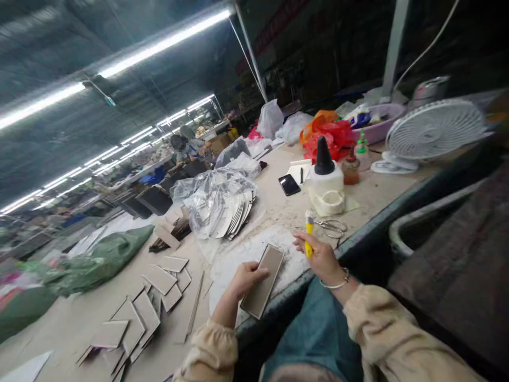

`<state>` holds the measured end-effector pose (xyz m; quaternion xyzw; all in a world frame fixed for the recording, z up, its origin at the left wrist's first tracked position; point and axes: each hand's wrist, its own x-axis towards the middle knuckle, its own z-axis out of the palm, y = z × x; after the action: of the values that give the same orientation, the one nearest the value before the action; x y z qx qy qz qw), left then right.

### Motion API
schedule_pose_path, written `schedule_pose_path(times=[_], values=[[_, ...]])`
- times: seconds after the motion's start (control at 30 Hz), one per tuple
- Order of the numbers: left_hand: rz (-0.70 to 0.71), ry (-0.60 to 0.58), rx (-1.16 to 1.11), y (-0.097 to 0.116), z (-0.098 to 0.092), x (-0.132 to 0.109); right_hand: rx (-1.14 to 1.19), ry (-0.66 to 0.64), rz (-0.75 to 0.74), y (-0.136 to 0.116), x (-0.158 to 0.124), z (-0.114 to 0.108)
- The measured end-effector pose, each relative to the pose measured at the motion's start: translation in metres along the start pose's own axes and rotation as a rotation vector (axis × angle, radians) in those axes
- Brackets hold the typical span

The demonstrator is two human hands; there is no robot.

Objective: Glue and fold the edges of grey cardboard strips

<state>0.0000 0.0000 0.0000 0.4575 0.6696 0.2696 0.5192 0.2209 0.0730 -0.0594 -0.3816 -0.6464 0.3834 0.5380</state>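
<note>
Left hand [246, 278] is clasping a flat grey-brown rectangular panel [265, 276]; right hand [323, 259] is gripping a yellow-handled brush [309, 236] (metal scissors [332, 228] and a black-capped white glue bottle [326, 178] are sitting just beyond).

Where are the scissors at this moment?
In the head view the scissors lie on the table right of centre, beside the yellow brush in the right hand and just before the white glue bottle.

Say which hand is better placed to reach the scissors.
Right, probably: the right hand is beside the scissors, though it holds a yellow brush; the left hand holds the grey card.
</note>
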Motion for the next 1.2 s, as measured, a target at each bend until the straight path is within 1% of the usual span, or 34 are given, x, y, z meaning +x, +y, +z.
schedule_pose_path(times=[0.1,0.23,0.4,0.53,0.67,0.8,0.93,1.03,1.1,1.2], values=[[0.075,0.025,-0.124,-0.008,0.001,-0.019,-0.089,-0.027,-0.033,-0.005,-0.001,0.000],[0.112,0.076,-0.304,-0.018,0.010,-0.036,-0.096,-0.033,-0.033,-0.019,-0.002,0.006],[0.085,0.092,-0.496,-0.026,0.027,-0.042,0.121,-0.016,0.099,-0.038,-0.004,0.017],[0.066,0.077,-0.560,-0.029,0.034,-0.041,0.121,-0.053,0.106,-0.045,-0.005,0.021],[0.048,0.081,-0.580,-0.034,0.039,-0.040,0.065,-0.110,0.059,-0.048,-0.004,0.021],[0.039,0.071,-0.599,-0.037,0.046,-0.041,-0.067,-0.140,-0.048,-0.047,-0.005,0.021],[0.028,0.077,-0.625,-0.039,0.055,-0.041,-0.237,-0.136,-0.209,-0.041,-0.008,0.023],[0.041,0.084,-0.612,-0.040,0.058,-0.041,-0.324,-0.144,-0.334,-0.038,-0.010,0.024],[0.038,0.092,-0.605,-0.040,0.059,-0.041,-0.327,-0.144,-0.343,-0.038,-0.012,0.025],[0.043,0.090,-0.604,-0.039,0.062,-0.042,-0.290,-0.111,-0.253,-0.039,-0.015,0.023]])
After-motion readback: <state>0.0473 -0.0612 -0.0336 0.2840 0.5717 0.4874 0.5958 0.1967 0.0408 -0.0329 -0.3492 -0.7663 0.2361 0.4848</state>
